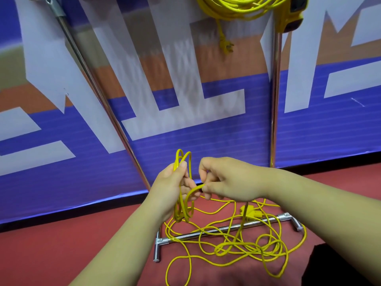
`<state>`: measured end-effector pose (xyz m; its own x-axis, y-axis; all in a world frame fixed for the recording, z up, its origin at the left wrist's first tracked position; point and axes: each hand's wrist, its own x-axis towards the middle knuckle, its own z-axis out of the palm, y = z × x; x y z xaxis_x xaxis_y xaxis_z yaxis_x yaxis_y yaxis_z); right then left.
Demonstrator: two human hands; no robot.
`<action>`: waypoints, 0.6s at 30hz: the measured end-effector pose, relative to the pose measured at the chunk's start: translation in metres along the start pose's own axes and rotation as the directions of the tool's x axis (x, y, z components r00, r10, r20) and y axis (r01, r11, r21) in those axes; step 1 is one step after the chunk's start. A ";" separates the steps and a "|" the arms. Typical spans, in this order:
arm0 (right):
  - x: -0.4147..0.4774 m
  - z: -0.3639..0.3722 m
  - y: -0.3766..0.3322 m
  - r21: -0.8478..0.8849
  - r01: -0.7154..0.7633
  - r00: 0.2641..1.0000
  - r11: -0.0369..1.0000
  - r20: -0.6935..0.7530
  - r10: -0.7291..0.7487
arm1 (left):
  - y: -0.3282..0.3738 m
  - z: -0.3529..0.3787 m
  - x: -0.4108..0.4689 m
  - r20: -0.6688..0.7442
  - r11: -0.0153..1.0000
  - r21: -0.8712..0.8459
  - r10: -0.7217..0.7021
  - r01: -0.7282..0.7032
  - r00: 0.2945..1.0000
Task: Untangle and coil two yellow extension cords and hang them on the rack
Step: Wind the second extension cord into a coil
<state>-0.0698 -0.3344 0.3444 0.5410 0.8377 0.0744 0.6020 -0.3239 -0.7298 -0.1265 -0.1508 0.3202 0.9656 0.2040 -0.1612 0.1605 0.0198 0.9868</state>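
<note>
Blue-white-orange banner wall [206, 141] fills background; red floor [51, 254] below. Chrome rack [275, 100]: two uprights, base bar [226, 228] lying on floor. First yellow extension cord [237, 7] coiled, hanging at rack top, plug [225, 45] dangling beneath. Second yellow extension cord [237, 244] sprawls in loose tangled loops over base bar and floor. Left hand [171, 186] fisted around several gathered loops, held upright. Right hand [226, 180] pinches cord strand between thumb and fingers, just beside left.
</note>
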 end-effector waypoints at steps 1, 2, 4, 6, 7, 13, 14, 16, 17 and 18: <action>0.001 0.000 0.000 0.013 -0.001 1.000 1.000 -0.026 0.002 | 0.000 0.001 0.000 0.003 1.000 0.031 0.004 -0.004 1.000; 0.001 -0.001 0.001 0.018 -0.003 0.999 1.000 -0.048 0.004 | 0.001 0.002 -0.001 0.008 0.999 0.049 0.004 -0.005 1.000; 0.002 -0.001 0.003 0.018 -0.006 0.996 1.000 -0.086 0.007 | 0.003 0.004 -0.002 0.029 0.998 0.065 0.001 -0.002 1.000; 0.003 0.001 0.005 0.025 -0.003 0.991 1.000 -0.133 0.007 | 0.004 0.005 -0.005 0.059 0.995 0.095 -0.009 0.004 0.998; 0.004 0.002 0.007 0.041 -0.004 0.987 0.999 -0.161 0.010 | 0.006 0.006 -0.006 0.072 0.994 0.108 -0.017 0.009 0.997; 0.002 -0.011 0.022 0.309 -0.047 0.977 0.950 -0.185 0.109 | 0.040 -0.017 -0.005 -0.031 0.967 -0.249 0.043 -0.049 0.999; 0.001 -0.014 0.025 0.349 -0.065 0.978 0.935 -0.165 0.129 | 0.045 -0.025 -0.004 -0.045 0.942 -0.331 0.044 -0.056 0.998; -0.001 -0.016 0.030 0.484 -0.098 0.976 0.869 -0.122 0.178 | 0.048 -0.038 -0.003 -0.055 0.909 -0.415 0.020 -0.041 0.998; -0.001 -0.017 0.032 0.532 -0.107 0.974 0.840 -0.115 0.197 | 0.046 -0.042 -0.002 -0.052 0.908 -0.419 0.002 -0.023 0.999; -0.001 -0.017 0.033 0.546 -0.107 0.969 0.831 -0.130 0.211 | 0.043 -0.044 -0.001 -0.044 0.913 -0.409 -0.017 -0.002 0.999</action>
<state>-0.0406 -0.3534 0.3320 0.7276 0.6860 0.0069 0.1212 -0.1186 -0.9855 -0.1292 -0.1069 0.3637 0.9528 0.2465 -0.1774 0.0608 0.4175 0.9067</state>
